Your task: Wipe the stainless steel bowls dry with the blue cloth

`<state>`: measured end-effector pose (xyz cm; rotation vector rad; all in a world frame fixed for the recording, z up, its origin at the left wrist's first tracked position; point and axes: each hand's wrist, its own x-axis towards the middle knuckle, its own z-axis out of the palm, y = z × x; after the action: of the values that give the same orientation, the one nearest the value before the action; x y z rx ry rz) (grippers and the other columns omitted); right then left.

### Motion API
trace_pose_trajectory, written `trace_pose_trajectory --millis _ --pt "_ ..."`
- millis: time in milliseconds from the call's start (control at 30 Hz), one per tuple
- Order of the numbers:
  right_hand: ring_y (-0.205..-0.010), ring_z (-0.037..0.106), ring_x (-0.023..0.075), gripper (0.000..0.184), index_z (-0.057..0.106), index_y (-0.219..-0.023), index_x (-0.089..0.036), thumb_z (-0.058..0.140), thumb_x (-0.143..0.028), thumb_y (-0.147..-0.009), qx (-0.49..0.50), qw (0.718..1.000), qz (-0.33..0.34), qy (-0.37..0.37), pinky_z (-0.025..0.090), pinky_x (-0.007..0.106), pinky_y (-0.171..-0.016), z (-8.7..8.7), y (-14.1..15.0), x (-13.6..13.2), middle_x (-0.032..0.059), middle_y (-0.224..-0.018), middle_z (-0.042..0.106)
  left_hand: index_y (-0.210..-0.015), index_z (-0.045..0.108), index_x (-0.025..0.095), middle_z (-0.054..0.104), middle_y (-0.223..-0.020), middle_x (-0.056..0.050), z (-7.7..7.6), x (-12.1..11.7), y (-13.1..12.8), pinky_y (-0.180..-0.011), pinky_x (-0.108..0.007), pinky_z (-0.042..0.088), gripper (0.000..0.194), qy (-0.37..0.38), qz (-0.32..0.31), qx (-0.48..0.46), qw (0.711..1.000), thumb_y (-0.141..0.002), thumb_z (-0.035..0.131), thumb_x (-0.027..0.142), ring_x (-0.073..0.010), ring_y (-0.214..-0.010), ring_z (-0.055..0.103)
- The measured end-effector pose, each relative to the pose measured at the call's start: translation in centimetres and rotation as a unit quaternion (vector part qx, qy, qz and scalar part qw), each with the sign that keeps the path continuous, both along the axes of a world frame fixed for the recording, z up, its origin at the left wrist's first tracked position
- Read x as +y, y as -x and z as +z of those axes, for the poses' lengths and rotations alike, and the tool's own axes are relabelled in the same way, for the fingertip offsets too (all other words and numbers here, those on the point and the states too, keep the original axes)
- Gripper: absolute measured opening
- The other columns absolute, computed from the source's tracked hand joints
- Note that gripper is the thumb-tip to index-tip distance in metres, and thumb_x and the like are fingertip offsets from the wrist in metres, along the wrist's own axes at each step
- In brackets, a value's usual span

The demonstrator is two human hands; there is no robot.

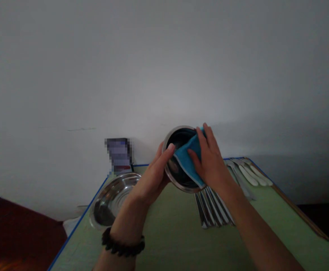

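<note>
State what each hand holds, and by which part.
The left hand grips the metal bowl by its left rim; the right hand holds the blue cloth by its right side.

Two hands [153, 178] [211, 165], one bowl [178, 175], one cloth [189, 154], one bracelet [123, 246], one table [175, 233], one basin [110, 203] at seven o'clock, three white handles [248, 176] counted at four, several part-hidden utensils [213, 209] at five

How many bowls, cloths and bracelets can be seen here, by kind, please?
Metal bowls: 2 (one in the left hand, one on the green table)
Blue cloth: 1 (under the right hand)
Dark bracelet: 1
Total: 4
</note>
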<state>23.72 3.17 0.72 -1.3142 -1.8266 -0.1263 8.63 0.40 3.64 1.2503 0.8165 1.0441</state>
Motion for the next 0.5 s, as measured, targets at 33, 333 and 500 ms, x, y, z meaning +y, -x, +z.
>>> trace_pose_trajectory --millis 33,333,500 --pt "-0.137 0.005 0.0262 0.059 0.017 -0.139 -0.009 0.035 -0.031 -0.088 -0.017 1.0 0.011 0.017 0.018 0.048 -0.108 -0.1 0.5 -0.2 0.0176 -0.149 0.008 -0.135 0.031 0.027 0.06 -0.117 -0.009 0.0 0.0 -0.1 -0.075 -0.037 0.05 0.056 0.01 0.001 -0.026 1.0 -0.085 0.038 0.051 -0.0249 -0.098 0.06" --pt "-0.113 0.043 0.0357 0.043 0.052 -0.115 -0.006 0.049 -0.031 -0.08 -0.027 0.995 -0.085 0.036 0.04 0.051 -0.092 0.3 1.8 -1.8 0.0226 -0.118 0.047 -0.134 0.03 0.03 0.052 -0.126 -0.005 -0.8 0.3 -1.0 -0.072 -0.028 0.05 0.054 0.0 0.037 -0.075 0.996 -0.084 0.041 0.049 -0.0208 -0.1 0.058" --pt "-0.11 0.047 0.0332 0.039 0.065 -0.095 -0.011 0.037 -0.037 -0.087 -0.078 0.988 0.004 0.136 0.039 0.051 -0.093 0.1 1.8 -2.0 0.0187 -0.104 0.06 -0.135 0.019 0.039 0.045 -0.132 -0.001 -0.9 0.1 -1.3 -0.056 -0.022 0.048 0.056 -0.029 0.068 0.019 0.997 -0.084 0.038 0.054 -0.0172 -0.092 0.058"
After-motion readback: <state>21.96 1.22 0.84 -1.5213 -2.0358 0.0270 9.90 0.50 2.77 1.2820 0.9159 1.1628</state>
